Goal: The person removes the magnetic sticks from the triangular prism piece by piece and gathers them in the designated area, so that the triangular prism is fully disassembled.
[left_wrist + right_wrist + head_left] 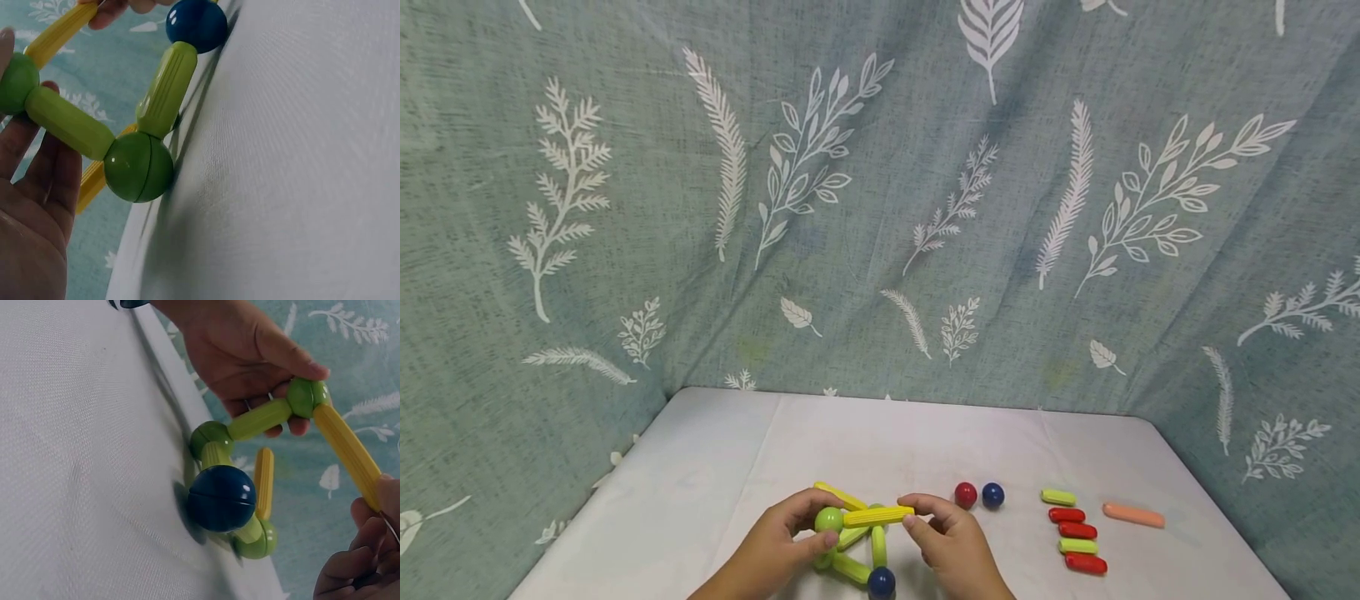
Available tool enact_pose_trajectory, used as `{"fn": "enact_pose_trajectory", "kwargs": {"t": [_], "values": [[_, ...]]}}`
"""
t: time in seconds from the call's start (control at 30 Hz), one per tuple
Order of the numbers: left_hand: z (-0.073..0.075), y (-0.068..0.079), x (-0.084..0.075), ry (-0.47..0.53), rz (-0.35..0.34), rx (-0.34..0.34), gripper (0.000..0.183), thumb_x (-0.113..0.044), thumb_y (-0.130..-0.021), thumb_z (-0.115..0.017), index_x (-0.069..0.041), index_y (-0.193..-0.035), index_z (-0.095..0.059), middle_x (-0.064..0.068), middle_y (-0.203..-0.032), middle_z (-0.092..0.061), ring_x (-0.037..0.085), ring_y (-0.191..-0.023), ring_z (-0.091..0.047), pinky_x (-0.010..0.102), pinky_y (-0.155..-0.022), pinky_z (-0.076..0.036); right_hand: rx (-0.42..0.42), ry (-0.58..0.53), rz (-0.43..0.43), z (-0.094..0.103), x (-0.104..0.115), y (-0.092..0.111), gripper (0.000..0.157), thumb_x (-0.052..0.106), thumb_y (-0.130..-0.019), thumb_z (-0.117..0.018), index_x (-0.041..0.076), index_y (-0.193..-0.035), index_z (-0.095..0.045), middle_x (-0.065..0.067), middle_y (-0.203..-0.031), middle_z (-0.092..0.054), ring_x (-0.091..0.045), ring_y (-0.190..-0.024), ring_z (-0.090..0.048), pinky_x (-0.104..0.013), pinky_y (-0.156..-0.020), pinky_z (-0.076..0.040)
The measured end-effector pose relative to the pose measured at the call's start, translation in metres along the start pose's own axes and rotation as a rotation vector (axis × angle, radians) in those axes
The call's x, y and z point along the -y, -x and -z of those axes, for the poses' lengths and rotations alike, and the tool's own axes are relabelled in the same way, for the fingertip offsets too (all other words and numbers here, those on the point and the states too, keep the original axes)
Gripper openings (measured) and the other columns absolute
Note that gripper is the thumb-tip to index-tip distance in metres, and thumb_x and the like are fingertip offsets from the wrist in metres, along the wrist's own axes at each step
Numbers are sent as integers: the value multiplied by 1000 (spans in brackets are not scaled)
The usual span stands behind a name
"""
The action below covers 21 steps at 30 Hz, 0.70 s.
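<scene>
My left hand [775,542] holds a green ball [829,521] at the upper corner of a magnetic ball-and-stick frame, thumb and fingertips on it. From that ball a yellow stick [880,517] reaches to the right, and my right hand [957,546] pinches its far end. A light green stick [259,419] slopes from the held ball down to a lower green ball [139,167]. Light green sticks also link a blue ball [222,499] and another green ball [257,540] low on the frame. A second yellow stick [264,481] rises behind.
Right of the hands on the white table [715,442] lie a red ball [966,495] and a dark blue ball [993,496]. Farther right are a column of short red sticks [1077,530] and light green sticks [1058,497], and an orange stick [1133,515]. Patterned cloth [880,208] hangs behind.
</scene>
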<state>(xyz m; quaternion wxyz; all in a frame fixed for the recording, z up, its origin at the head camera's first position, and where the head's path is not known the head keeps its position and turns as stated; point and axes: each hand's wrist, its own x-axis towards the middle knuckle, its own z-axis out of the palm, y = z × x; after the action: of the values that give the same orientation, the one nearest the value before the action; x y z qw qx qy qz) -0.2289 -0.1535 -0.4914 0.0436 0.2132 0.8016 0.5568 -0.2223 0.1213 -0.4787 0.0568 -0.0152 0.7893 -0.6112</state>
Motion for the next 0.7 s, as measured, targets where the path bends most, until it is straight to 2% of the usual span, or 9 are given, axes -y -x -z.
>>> {"fn": "enact_pose_trajectory", "kwargs": {"t": [0.27, 0.4, 0.7], "values": [[1, 0, 3, 52, 6, 20, 39, -23, -95, -78, -9, -130, -66, 9, -128, -69, 14, -105, -69, 27, -92, -57, -17, 48, 9, 0, -3, -2, 27, 30, -97, -76, 16, -121, -77, -1, -111, -69, -20, -76, -55, -27, -63, -51], [0, 1, 2, 61, 4, 26, 40, -22, -96, -78, -8, -131, -66, 13, -127, -69, 13, -106, -69, 27, -93, -57, -42, 97, -30, -1, -8, -6, 22, 24, -98, -74, 17, -118, -77, -1, -106, -68, -20, -76, -57, -27, -62, -52], [0, 1, 2, 32, 9, 21, 44, -23, -95, -78, -10, -134, -64, 9, -123, -71, 12, -105, -68, 27, -93, -57, -44, 47, -75, 6, -10, -10, 25, 23, -99, -74, 17, -123, -75, -3, -112, -67, -21, -75, -59, -29, -64, -55]]}}
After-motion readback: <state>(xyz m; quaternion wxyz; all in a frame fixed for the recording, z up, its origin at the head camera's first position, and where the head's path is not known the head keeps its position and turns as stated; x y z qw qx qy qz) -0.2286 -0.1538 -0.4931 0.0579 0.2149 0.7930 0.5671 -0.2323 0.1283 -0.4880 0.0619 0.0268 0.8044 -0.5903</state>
